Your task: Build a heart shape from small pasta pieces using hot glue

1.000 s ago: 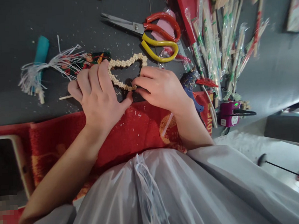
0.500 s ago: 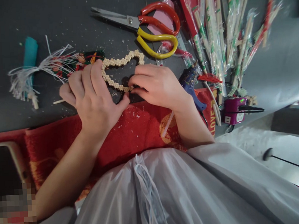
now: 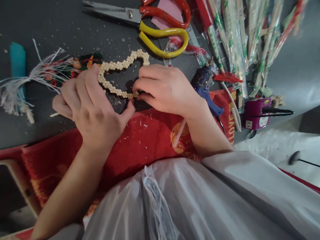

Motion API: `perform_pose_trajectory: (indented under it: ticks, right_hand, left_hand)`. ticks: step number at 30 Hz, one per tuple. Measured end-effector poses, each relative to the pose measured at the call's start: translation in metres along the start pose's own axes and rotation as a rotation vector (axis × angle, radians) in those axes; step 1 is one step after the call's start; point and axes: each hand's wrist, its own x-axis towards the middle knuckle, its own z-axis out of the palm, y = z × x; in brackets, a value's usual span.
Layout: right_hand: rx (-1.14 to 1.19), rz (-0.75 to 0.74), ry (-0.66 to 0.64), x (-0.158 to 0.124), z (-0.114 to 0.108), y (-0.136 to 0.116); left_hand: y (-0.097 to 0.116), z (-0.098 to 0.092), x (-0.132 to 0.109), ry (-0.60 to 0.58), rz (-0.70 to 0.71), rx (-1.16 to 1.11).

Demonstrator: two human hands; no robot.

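Note:
A cream braided loop [image 3: 122,64], knotted from something like straw or cord and bent roughly into a heart, lies on the dark table between my hands. My right hand [image 3: 163,89] pinches its lower edge, with the fingertips partly hidden behind the knuckles. My left hand [image 3: 89,102] holds the loop's left side, the index fingertip on its left edge and the thumb reaching to the lower edge near my right fingertips. Beyond my left hand lie a white string tassel [image 3: 34,78] and patterned dark green and red fabric [image 3: 89,62].
Large scissors [image 3: 161,34] with red and yellow handles lie open above the loop. A blue glue gun [image 3: 205,85] sits beside my right wrist. Several wrapped sticks [image 3: 233,37], a purple power adapter [image 3: 257,113], a teal roll [image 3: 18,63] and a red towel [image 3: 147,142] surround the work.
The view has shifted slightly, so the scissors, tassel and left hand appear farther left. Both hands keep nearly the same hold on the loop.

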Motion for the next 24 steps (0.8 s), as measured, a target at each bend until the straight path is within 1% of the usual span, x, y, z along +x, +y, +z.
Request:
perform_pose_trajectory:
  ticks: [3, 5, 6, 7, 9, 10, 13, 20, 24]
  right_hand:
    - [0.058, -0.011, 0.069, 0.001, 0.008, 0.004]
    - [0.155, -0.007, 0.132, 0.002, 0.015, 0.007]
    - [0.202, -0.004, 0.157, 0.002, 0.017, 0.008]
    - [0.235, 0.000, 0.166, 0.003, 0.018, 0.008]
    - [0.257, 0.007, 0.141, 0.002, 0.018, 0.008]
    - [0.256, 0.013, 0.119, 0.002, 0.016, 0.007]
    - [0.246, 0.029, 0.080, 0.000, 0.011, 0.005]
    - [0.239, 0.026, 0.067, -0.001, 0.009, 0.005]
    - [0.256, 0.056, 0.076, -0.004, 0.000, 0.007]
  left_hand:
    - [-0.002, 0.002, -0.001, -0.037, -0.025, -0.051]
    - [-0.003, 0.002, -0.002, -0.066, -0.059, -0.107]
    - [-0.003, 0.002, -0.003, -0.103, -0.090, -0.137]
    - [-0.003, 0.001, -0.003, -0.115, -0.111, -0.152]
    - [-0.003, 0.000, -0.003, -0.075, -0.089, -0.124]
    - [-0.002, -0.001, -0.003, -0.080, -0.081, -0.127]
    - [-0.001, -0.004, -0.002, -0.134, -0.131, -0.190]
    - [0.000, -0.005, -0.003, -0.110, -0.123, -0.202]
    - [-0.003, -0.001, -0.006, -0.065, -0.098, -0.258]
